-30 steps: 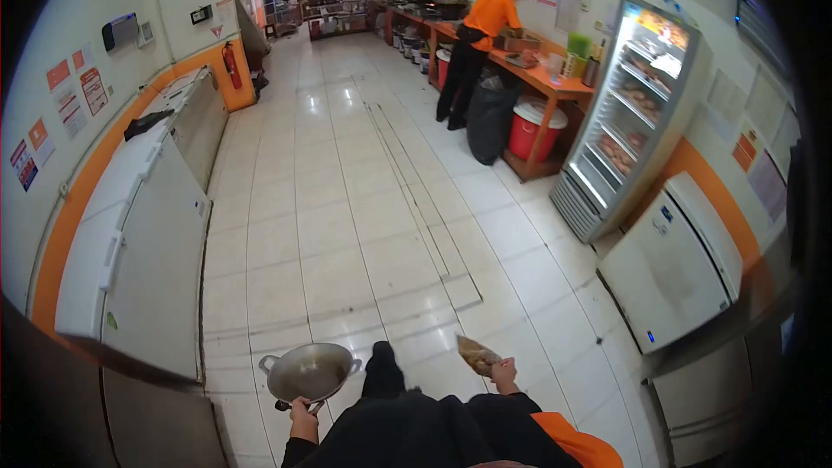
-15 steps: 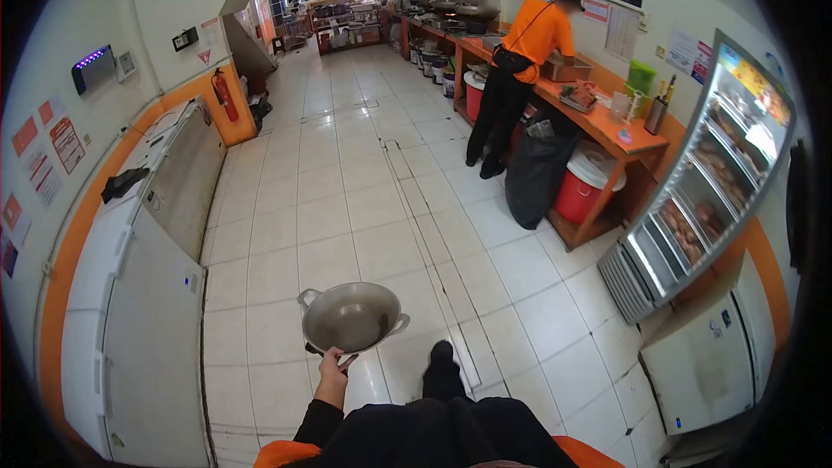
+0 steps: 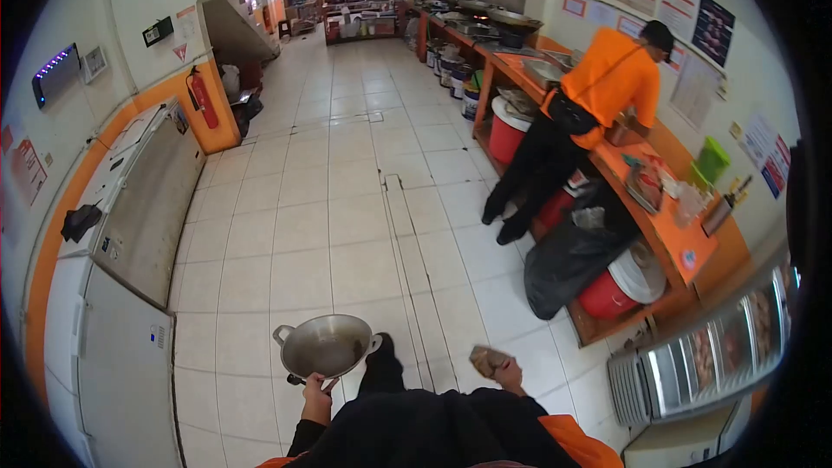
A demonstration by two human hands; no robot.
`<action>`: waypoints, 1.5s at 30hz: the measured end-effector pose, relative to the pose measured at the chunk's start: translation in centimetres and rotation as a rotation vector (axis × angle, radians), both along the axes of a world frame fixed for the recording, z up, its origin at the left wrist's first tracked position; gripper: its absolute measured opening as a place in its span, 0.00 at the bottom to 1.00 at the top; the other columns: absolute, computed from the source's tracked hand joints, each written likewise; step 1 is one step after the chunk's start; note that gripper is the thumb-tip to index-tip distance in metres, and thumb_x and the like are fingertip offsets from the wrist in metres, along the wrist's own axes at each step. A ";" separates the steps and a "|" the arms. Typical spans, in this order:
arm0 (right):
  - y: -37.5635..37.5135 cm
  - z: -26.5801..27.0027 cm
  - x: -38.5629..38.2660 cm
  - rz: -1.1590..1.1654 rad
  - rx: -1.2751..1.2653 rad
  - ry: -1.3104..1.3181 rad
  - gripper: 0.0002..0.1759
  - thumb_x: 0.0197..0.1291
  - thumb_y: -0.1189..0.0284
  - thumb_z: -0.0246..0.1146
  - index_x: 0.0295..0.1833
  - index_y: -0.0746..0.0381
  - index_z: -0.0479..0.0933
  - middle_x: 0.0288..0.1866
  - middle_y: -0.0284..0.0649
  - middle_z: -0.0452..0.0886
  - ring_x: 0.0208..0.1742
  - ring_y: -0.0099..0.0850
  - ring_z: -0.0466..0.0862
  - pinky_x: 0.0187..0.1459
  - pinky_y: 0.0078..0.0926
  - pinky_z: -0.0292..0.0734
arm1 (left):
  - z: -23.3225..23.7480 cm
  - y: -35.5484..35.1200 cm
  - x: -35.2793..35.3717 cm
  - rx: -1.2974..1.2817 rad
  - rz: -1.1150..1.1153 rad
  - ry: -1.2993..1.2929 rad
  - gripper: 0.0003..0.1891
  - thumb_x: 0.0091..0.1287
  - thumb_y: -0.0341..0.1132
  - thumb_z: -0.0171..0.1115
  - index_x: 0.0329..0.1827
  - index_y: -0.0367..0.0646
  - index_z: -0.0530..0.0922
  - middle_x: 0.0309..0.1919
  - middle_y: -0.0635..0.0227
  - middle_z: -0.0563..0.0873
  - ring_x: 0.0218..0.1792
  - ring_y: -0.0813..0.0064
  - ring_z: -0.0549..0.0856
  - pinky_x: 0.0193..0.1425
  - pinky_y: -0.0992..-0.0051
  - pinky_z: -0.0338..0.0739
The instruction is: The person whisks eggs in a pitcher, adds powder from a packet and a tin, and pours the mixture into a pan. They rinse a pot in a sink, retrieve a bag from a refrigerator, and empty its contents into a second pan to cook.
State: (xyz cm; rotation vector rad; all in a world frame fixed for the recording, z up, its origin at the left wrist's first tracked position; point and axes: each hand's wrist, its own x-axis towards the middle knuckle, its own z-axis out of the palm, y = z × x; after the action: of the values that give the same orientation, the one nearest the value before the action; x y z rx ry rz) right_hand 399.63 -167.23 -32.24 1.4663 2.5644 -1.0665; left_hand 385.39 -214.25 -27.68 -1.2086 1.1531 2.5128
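Note:
At the lower left, my left hand (image 3: 317, 400) is closed on the near rim of a wide metal wok (image 3: 326, 347) with two loop handles. Something small and dark shows beside those fingers, too small to name. Over at the lower right, my right hand (image 3: 510, 376) grips a brownish bundle (image 3: 490, 360), whose contents I cannot make out. The wok and the bundle are well apart, both held above the tiled floor.
White chest freezers (image 3: 130, 355) line the left wall. A person in orange (image 3: 607, 78) leans over an orange counter (image 3: 685, 247) at the right. Below it are a black bag (image 3: 568, 264) and a red bin (image 3: 611, 293). A glass-door fridge (image 3: 693, 364) stands nearer.
My right hand has come into view with the bundle. The wok sits slightly lower and further left. The co-worker, counter and fridge appear closer as the view has moved forward.

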 end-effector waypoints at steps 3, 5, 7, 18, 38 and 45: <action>3.4 -0.9 -11.8 -0.023 0.197 0.025 0.06 0.49 0.70 0.54 0.35 0.57 0.70 0.30 0.48 0.79 0.37 0.51 0.79 0.37 0.45 0.73 | -2.7 1.3 -12.1 -0.102 0.007 -0.049 0.08 0.44 0.23 0.53 0.29 0.36 0.70 0.35 0.61 0.76 0.38 0.62 0.80 0.38 0.60 0.85; 6.0 -3.5 -15.8 -0.093 0.296 -0.147 0.09 0.51 0.65 0.55 0.37 0.57 0.71 0.29 0.46 0.78 0.35 0.51 0.79 0.34 0.43 0.74 | -1.3 5.4 -21.2 -0.089 -0.016 -0.014 0.07 0.45 0.24 0.53 0.29 0.38 0.71 0.35 0.61 0.76 0.39 0.62 0.79 0.37 0.60 0.84; 7.8 -2.6 -16.5 -0.020 0.190 -0.351 0.10 0.50 0.64 0.56 0.37 0.57 0.71 0.29 0.46 0.78 0.35 0.50 0.79 0.35 0.43 0.74 | -0.8 9.0 -29.3 0.056 -0.048 0.126 0.10 0.47 0.27 0.53 0.34 0.40 0.72 0.38 0.67 0.78 0.36 0.62 0.80 0.37 0.64 0.82; 20.7 -2.8 -50.4 0.088 0.050 -0.531 0.15 0.46 0.60 0.59 0.37 0.57 0.74 0.32 0.45 0.80 0.36 0.47 0.80 0.36 0.44 0.75 | 5.4 26.9 -72.0 0.190 -0.127 0.190 0.14 0.48 0.27 0.53 0.40 0.44 0.70 0.41 0.71 0.79 0.39 0.66 0.80 0.42 0.68 0.81; 51.4 1.4 -133.2 0.222 0.095 -0.225 0.18 0.46 0.59 0.60 0.41 0.58 0.74 0.34 0.50 0.80 0.39 0.49 0.80 0.38 0.43 0.74 | 9.8 56.2 -144.9 -0.074 -0.145 0.182 0.07 0.53 0.30 0.54 0.35 0.44 0.74 0.40 0.70 0.78 0.42 0.66 0.79 0.35 0.75 0.73; 58.1 0.1 -146.8 0.180 0.048 -0.563 0.18 0.40 0.60 0.62 0.31 0.64 0.80 0.32 0.50 0.81 0.36 0.48 0.82 0.41 0.43 0.75 | 11.1 67.5 -172.7 -0.014 -0.241 0.090 0.10 0.56 0.35 0.55 0.40 0.45 0.73 0.40 0.75 0.78 0.40 0.64 0.80 0.40 0.75 0.77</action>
State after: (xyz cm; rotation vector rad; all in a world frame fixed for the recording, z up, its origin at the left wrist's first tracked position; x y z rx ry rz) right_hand 252.83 -109.08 -32.17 1.2771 2.2649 -0.4799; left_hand 212.67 -146.71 -16.60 -0.9061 1.2548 2.4020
